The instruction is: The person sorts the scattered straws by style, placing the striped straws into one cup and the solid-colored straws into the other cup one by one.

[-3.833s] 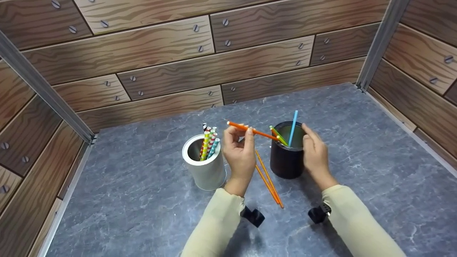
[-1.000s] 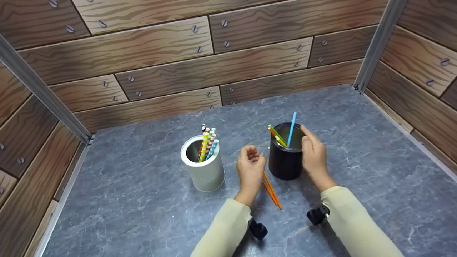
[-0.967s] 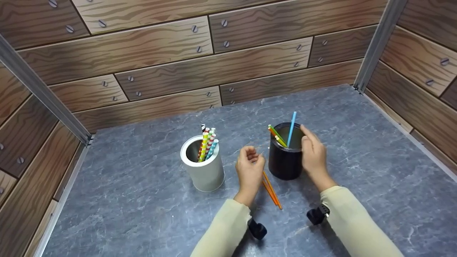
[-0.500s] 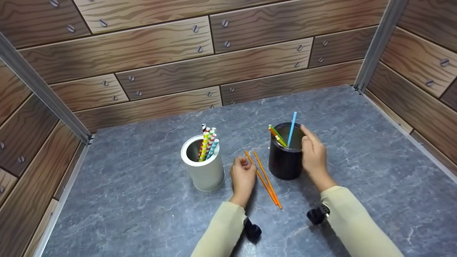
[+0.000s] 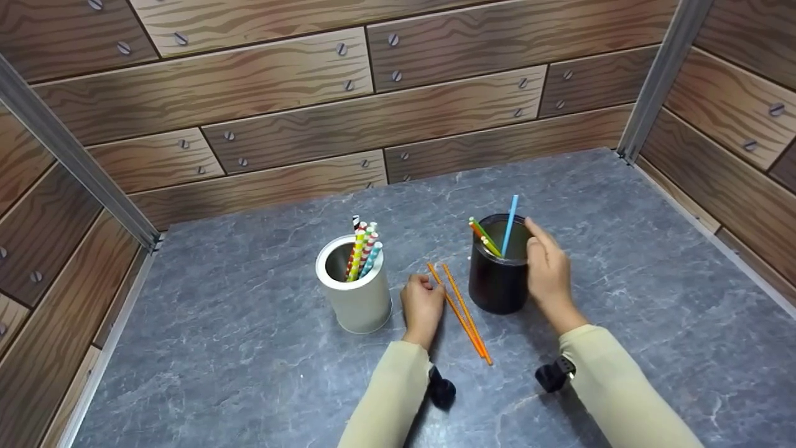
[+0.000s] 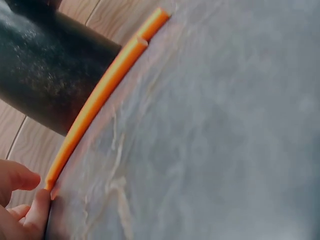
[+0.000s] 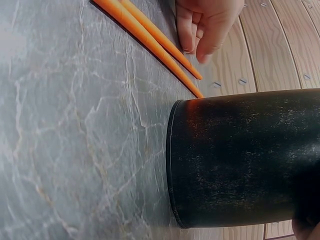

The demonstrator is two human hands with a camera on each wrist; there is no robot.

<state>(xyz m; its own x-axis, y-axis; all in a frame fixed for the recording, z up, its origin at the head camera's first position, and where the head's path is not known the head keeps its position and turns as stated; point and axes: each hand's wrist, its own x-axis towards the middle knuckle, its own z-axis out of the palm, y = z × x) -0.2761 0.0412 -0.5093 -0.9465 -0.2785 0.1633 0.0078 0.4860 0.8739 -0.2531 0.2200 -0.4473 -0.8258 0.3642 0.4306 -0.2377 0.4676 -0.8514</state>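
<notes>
Two orange straws [image 5: 460, 305] lie on the table between a white canister [image 5: 364, 305] and a black canister [image 5: 497, 286]. My left hand [image 5: 423, 305] is low at the left straw, fingers bent, fingertips right at its far end. In the left wrist view, the thumb and a finger [image 6: 37, 210] stand slightly apart around that orange end. My right hand [image 5: 550, 274] holds the black canister by its right side, one digit up at the rim. Inside it lean a blue straw [image 5: 510, 224] and a few green, orange and yellow-green ones.
Several patterned paper straws [image 5: 360, 249] stand in the white canister, left of my left hand. Wood-patterned walls [image 5: 280, 130] with grey corner posts enclose the grey marbled table [image 5: 236, 348] at the back and sides.
The orange straw earlier in my left hand now stands in the black canister. My left hand has come down and left to the orange straws on the table; my right hand stays put.
</notes>
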